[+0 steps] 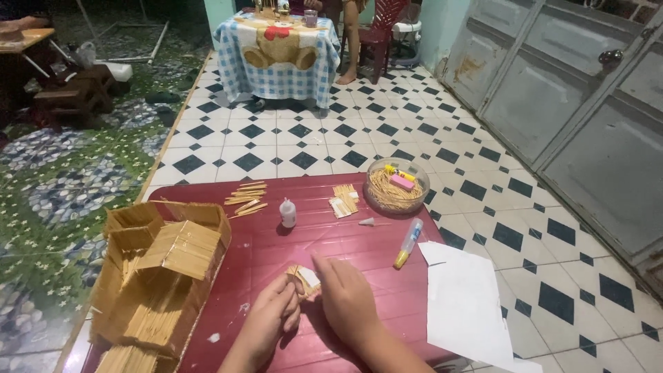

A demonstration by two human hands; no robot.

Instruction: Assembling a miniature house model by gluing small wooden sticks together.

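Head view of stick-model assembly on a dark red tabletop [359, 242]. The left hand [271, 319] and right hand [345, 293] meet near the front edge of the tabletop, both closed around a small stick panel [304, 278] backed with a pale scrap; the left fingers pinch its lower edge from below, while the right hand lies across it from the right, palm down, wrist angled in from the lower right. To do this step well, judging from the pose, the panel should be kept flat and pressed evenly so its sticks stay aligned, with fingertips kept off any wet seam. Left of the hands stands a large stick-built house model [162, 276], touching neither hand. Further back lie loose stick bundles [247, 197], a small glue bottle [288, 213], a yellow-capped glue tube [409, 242] and a clear bowl of sticks [396, 186]. A white paper sheet [463, 304] overhangs the right edge.
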